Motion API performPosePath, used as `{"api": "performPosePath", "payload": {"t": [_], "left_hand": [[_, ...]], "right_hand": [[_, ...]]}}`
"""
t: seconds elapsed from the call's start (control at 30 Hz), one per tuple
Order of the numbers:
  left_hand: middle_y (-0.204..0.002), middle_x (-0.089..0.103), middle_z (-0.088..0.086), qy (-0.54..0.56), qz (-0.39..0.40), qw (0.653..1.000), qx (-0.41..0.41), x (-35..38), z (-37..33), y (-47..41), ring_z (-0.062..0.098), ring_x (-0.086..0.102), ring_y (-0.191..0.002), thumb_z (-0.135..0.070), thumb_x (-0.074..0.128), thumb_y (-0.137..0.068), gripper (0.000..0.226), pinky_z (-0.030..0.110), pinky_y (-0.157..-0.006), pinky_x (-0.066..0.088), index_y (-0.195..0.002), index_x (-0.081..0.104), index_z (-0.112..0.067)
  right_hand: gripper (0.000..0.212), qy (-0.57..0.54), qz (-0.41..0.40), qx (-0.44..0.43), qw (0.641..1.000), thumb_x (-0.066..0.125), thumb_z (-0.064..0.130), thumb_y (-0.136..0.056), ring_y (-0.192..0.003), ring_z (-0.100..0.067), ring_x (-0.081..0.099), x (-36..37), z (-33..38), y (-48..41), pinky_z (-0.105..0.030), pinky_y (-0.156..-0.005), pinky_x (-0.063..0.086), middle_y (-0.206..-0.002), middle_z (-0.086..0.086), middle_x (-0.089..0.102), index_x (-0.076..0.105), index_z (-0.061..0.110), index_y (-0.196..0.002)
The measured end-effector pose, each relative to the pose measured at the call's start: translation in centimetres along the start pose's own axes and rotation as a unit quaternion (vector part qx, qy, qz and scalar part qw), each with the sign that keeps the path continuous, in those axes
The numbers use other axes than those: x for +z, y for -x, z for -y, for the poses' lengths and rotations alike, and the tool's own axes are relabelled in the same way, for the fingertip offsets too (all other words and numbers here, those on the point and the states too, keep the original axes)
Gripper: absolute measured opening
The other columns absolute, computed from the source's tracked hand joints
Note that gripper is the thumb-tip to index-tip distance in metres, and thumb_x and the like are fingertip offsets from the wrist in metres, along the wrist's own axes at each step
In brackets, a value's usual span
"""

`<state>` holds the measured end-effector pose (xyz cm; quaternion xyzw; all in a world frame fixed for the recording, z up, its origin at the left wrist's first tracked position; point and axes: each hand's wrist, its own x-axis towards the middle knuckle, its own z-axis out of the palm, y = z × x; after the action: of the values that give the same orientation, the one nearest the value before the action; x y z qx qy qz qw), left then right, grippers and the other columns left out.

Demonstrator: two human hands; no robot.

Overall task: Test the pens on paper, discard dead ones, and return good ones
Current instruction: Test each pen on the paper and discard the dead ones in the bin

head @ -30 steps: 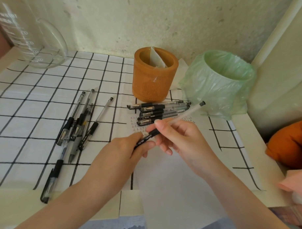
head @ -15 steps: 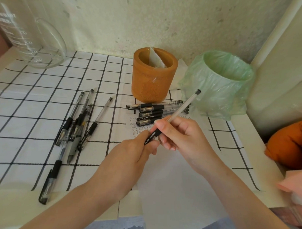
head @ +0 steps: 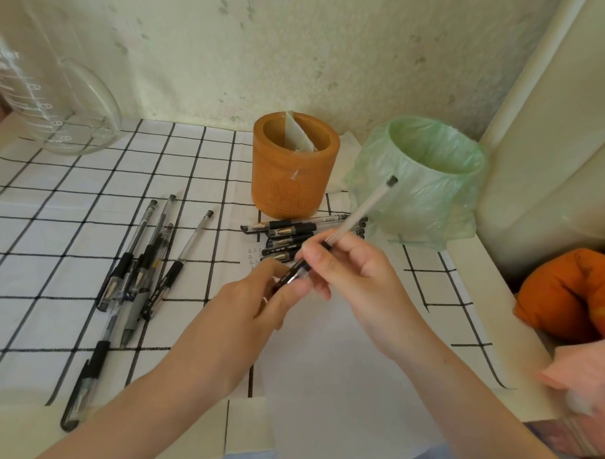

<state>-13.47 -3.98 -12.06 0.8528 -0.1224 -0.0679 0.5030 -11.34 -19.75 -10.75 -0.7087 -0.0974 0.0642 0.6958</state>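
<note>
Both hands hold one clear pen (head: 358, 210) with a black grip, tilted up toward the right. My right hand (head: 347, 268) pinches its barrel. My left hand (head: 257, 303) grips its lower black end; the tip is hidden by my fingers. Under them lies white paper (head: 324, 360) with small marks near its top. A row of black-grip pens (head: 287, 232) lies at the paper's top edge. Several more pens (head: 145, 258) lie in a loose group on the left. An orange pen holder (head: 294, 167) stands behind, with a green-bagged bin (head: 426, 178) to its right.
A checked cloth (head: 54, 220) covers the table. A large glass measuring jug (head: 41, 96) stands at the back left. An orange cushion (head: 566, 293) and a pink thing (head: 584, 376) sit off the table's right edge. The wall is close behind.
The pen has swung from nearly flat to steeply tilted, its far end rising toward the bin. Both hands have moved slightly closer together around its lower end.
</note>
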Motion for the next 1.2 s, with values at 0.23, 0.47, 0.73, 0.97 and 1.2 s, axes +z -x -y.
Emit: {"api": "performPosePath", "payload": {"t": [0.23, 0.47, 0.73, 0.97, 1.2], "left_hand": [[-0.071, 0.06, -0.012, -0.088, -0.007, 0.996, 0.011, -0.2, 0.2, 0.5, 0.0, 0.053, -0.059, -0.065, 0.026, -0.074, 0.038, 0.016, -0.054, 0.042, -0.091, 0.051, -0.041], [-0.069, 0.061, -0.012, -0.089, -0.023, 0.995, 0.04, -0.3, -0.2, 0.1, 0.003, 0.054, -0.058, -0.06, 0.029, -0.08, 0.034, 0.017, -0.052, 0.041, -0.094, 0.053, -0.04], [-0.068, 0.059, -0.011, -0.112, -0.034, 0.992, 0.04, -0.9, -0.4, 0.4, 0.0, 0.054, -0.063, -0.048, 0.037, -0.089, 0.019, 0.015, -0.052, 0.037, -0.095, 0.053, -0.04], [-0.072, 0.058, -0.015, -0.155, -0.052, 0.986, 0.024, -1.5, -0.2, 0.4, -0.001, 0.054, -0.066, -0.042, 0.039, -0.093, 0.012, 0.015, -0.054, 0.04, -0.099, 0.05, -0.041], [-0.092, 0.065, 0.008, -0.401, -0.14, 0.905, 0.039, -2.5, 3.1, 0.2, 0.029, 0.061, -0.086, -0.011, 0.075, -0.07, 0.021, 0.041, -0.065, 0.055, -0.09, 0.068, -0.011]], "right_hand": [[0.015, 0.177, -0.251, -0.107, 0.946, 0.049, 0.021, -0.098, -0.063, -0.01, 0.057, -6.7, 5.5, -2.9, -0.023, -0.053, 0.045, -0.077, 0.0, 0.065, 0.058, 0.013, -0.089], [0.033, 0.518, -0.252, 0.009, 0.818, 0.055, 0.032, -0.094, -0.063, -0.024, 0.046, -12.0, 9.2, -9.6, -0.031, -0.052, 0.032, -0.061, -0.002, 0.047, 0.047, 0.015, -0.066], [0.031, 0.521, -0.251, 0.031, 0.815, 0.062, 0.031, -0.09, -0.088, -0.031, 0.064, -12.0, 7.1, -8.4, -0.045, -0.081, 0.052, -0.089, -0.014, 0.07, 0.068, 0.0, -0.092], [0.013, 0.379, -0.252, -0.08, 0.887, 0.06, 0.023, -0.09, -0.069, -0.004, 0.058, -6.6, 4.8, -4.3, -0.019, -0.066, 0.046, -0.073, 0.007, 0.066, 0.069, 0.018, -0.083], [0.011, 0.327, -0.105, -0.026, 0.939, 0.063, 0.023, -0.09, -0.05, 0.001, 0.047, -1.7, 0.3, -0.4, -0.01, -0.049, 0.031, -0.066, 0.005, 0.062, 0.07, 0.022, -0.081]]}}
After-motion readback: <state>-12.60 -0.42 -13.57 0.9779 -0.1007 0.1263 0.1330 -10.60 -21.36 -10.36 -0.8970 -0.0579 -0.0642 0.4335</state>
